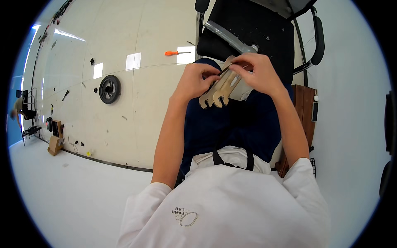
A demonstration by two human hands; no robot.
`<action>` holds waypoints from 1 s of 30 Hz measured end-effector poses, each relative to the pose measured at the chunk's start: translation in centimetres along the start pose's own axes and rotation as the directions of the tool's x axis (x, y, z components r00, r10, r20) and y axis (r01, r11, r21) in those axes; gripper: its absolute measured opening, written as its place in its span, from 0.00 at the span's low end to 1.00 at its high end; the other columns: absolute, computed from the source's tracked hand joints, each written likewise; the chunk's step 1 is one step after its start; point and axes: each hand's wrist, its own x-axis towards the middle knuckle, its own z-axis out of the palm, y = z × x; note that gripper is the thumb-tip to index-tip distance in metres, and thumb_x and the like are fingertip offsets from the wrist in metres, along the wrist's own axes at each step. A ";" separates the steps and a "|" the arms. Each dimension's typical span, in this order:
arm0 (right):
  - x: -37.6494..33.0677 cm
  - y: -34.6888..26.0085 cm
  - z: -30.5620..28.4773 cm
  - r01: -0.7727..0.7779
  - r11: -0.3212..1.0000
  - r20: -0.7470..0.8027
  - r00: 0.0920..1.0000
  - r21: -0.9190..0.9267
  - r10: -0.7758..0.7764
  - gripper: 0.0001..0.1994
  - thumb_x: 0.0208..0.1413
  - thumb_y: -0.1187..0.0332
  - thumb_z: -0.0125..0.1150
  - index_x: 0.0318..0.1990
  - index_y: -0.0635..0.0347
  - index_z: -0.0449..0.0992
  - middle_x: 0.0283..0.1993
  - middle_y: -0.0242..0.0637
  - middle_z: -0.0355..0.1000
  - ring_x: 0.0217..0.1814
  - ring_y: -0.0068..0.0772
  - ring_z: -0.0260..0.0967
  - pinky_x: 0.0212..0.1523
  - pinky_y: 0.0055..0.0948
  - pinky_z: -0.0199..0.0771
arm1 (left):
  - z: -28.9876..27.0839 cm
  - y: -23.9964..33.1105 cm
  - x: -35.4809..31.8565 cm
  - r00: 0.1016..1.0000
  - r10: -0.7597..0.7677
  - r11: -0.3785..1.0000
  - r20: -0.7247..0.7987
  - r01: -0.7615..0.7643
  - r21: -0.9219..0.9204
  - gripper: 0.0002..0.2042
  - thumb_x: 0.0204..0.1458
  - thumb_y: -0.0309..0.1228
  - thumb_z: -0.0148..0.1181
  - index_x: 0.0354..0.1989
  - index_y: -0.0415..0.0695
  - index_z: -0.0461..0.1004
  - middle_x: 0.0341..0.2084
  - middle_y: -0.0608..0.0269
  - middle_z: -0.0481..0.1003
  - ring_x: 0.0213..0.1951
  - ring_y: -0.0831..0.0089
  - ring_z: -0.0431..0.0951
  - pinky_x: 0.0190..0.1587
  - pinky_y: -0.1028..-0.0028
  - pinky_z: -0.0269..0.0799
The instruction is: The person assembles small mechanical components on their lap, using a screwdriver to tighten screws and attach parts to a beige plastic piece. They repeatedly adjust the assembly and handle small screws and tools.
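Observation:
A beige two-pronged fork (223, 93) with slotted ends lies over my lap, its prongs pointing toward me. From its far end a grey tube (227, 35) runs onto the seat of a black chair. My left hand (195, 80) is closed in a pinch at the fork's left side. Opposite it, over the upper part of the fork, my right hand (257, 72) has its thumb and fingers pinched together. Between the fingertips of both hands stretches a thin dark strip (224, 69), partly covered by the fingers.
The black chair (252, 25) faces me. On the pale floor to the left lie an orange-handled screwdriver (171, 53), a black-tyred wheel (109, 89) and small dark parts. A brown wooden box (303, 107) stands at right, an opened cardboard box (54, 145) far left. Another person (17, 108) is at the far left edge.

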 end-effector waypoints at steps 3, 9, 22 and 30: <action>0.0 -0.4 0.2 0.056 0.994 -0.019 0.998 -0.096 -0.058 0.14 0.55 0.70 0.65 0.49 0.60 0.82 0.25 0.39 0.77 0.25 0.23 0.75 0.30 0.22 0.74 | -0.1 0.0 0.1 1.000 0.004 1.000 -0.004 -0.004 -0.028 0.07 0.50 0.23 0.68 0.38 0.37 0.84 0.32 0.55 0.84 0.34 0.69 0.84 0.41 0.72 0.78; -1.4 -3.0 3.4 -0.097 0.987 -0.107 0.988 0.129 0.111 0.22 0.57 0.76 0.56 0.60 0.59 0.76 0.19 0.32 0.72 0.17 0.16 0.68 0.20 0.19 0.69 | -0.3 -0.6 -0.3 1.000 -0.022 0.999 0.022 0.023 -0.039 0.08 0.47 0.22 0.69 0.37 0.36 0.83 0.30 0.56 0.83 0.33 0.70 0.84 0.40 0.73 0.79; -0.6 -1.2 2.0 0.213 0.897 -0.088 0.960 -0.388 -0.266 0.11 0.55 0.69 0.62 0.44 0.64 0.82 0.25 0.43 0.75 0.27 0.27 0.76 0.29 0.29 0.73 | 0.5 -0.7 -0.4 0.998 0.051 0.998 0.033 -0.052 0.025 0.08 0.49 0.22 0.68 0.38 0.36 0.83 0.29 0.53 0.83 0.32 0.67 0.84 0.39 0.72 0.78; 0.1 -0.5 3.0 -0.370 0.607 0.082 0.891 0.703 0.447 0.13 0.62 0.70 0.53 0.49 0.66 0.80 0.22 0.34 0.75 0.20 0.21 0.74 0.24 0.21 0.78 | -0.5 0.2 0.0 0.997 -0.010 1.000 0.083 0.011 -0.003 0.08 0.49 0.22 0.67 0.38 0.35 0.83 0.32 0.54 0.84 0.37 0.67 0.85 0.42 0.71 0.79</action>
